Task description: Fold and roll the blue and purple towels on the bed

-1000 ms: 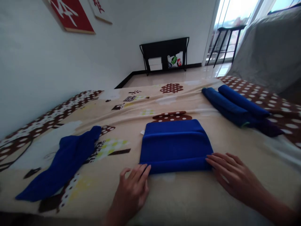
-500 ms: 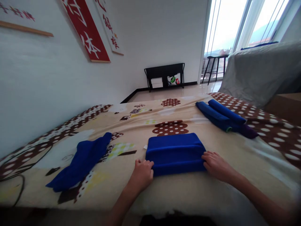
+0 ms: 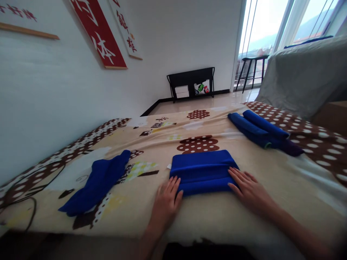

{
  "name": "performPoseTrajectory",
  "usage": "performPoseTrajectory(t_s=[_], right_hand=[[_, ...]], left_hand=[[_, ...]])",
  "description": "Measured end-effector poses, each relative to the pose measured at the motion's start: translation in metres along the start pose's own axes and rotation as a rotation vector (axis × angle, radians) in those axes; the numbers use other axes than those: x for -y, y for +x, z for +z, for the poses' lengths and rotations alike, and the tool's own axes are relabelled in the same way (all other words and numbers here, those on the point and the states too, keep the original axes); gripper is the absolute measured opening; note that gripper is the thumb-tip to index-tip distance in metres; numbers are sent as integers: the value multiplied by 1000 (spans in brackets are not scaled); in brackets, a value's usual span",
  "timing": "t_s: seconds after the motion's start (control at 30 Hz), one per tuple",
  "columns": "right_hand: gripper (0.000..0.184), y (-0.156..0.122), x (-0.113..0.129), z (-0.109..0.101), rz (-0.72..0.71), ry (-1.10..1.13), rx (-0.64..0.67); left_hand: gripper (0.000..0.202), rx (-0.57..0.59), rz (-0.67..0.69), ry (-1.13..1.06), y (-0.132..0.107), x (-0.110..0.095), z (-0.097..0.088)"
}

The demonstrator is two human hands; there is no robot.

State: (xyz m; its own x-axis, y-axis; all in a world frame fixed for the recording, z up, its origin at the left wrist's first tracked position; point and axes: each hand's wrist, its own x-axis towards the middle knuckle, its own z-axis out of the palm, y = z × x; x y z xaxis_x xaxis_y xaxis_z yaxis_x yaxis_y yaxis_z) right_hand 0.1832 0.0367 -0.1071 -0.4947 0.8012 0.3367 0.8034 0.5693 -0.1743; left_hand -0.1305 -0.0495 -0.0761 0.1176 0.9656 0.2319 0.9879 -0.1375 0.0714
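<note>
A blue cloth (image 3: 203, 171), folded into a rectangle with a small white tag at its left edge, lies on the patterned blanket (image 3: 206, 220) in front of me. My left hand (image 3: 168, 195) rests on its near left corner, fingers stretched out. On the right edge of the cloth lies my right hand (image 3: 245, 187), its fingers flat and a little apart. Neither hand grips the fabric. Further left, a second blue cloth (image 3: 99, 182) lies crumpled. At the right, rolled or folded blue cloths (image 3: 257, 130) lie side by side, with a dark purple piece at their near end.
A dark cord (image 3: 34, 213) curls over the blanket at the left. Beyond the blanket stand a black rack (image 3: 191, 81) and a dark stool (image 3: 253, 66). A grey-covered piece of furniture (image 3: 303, 72) is at the right, and wall scrolls (image 3: 100, 39) hang on the left.
Both hands have let go of the cloth's side edges, and their fingers have straightened to lie flat on it. The near part of the cloth looks folded over more. The view has shifted slightly.
</note>
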Motion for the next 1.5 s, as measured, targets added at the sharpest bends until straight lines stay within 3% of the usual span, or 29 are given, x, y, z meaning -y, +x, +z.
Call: performPoseTrajectory(t_s=[0.07,0.17,0.23,0.3,0.4,0.47,0.57,0.63,0.7,0.77,0.87,0.93,1.0,1.1,1.17,1.37,1.5], right_hand=[[48,5,10,-4,9,-21,-22],[40,20,51,-3,-36,4,-9],[41,28,62,1,-72,31,22],[46,28,45,3,-58,31,41],[50,19,-5,-1,47,-28,35],[49,17,-21,-5,124,-75,-15],[45,28,6,-5,100,-44,-76],[42,42,36,-1,-33,52,-1],[42,54,47,4,-108,114,88],[45,58,31,6,-52,101,108],[51,55,-12,1,107,39,79],[53,54,-24,-1,165,14,44],[53,57,-13,0,111,45,37],[47,72,17,10,-86,141,116],[45,85,20,18,-111,153,159],[60,108,-44,23,172,56,144],[57,92,-60,5,225,36,121]], left_hand=[[46,-10,-39,17,7,-7,-5],[46,43,72,-44,27,-39,-6],[47,93,133,-88,36,-48,-2],[47,94,91,-86,37,-33,1],[49,38,-68,-38,27,10,2],[46,-29,-133,19,22,22,1],[43,-79,-78,44,33,-5,-1],[46,17,48,-30,50,-32,0],[48,124,127,-96,65,-43,4],[48,149,69,-90,71,-31,8],[51,86,-159,-27,62,2,8],[51,14,-260,24,55,8,5],[51,-9,-197,39,57,-3,2],[50,101,65,-24,78,-25,4],[48,161,128,-56,95,-23,10],[54,35,-176,-6,119,37,28],[48,-32,-138,-7,101,53,7]])
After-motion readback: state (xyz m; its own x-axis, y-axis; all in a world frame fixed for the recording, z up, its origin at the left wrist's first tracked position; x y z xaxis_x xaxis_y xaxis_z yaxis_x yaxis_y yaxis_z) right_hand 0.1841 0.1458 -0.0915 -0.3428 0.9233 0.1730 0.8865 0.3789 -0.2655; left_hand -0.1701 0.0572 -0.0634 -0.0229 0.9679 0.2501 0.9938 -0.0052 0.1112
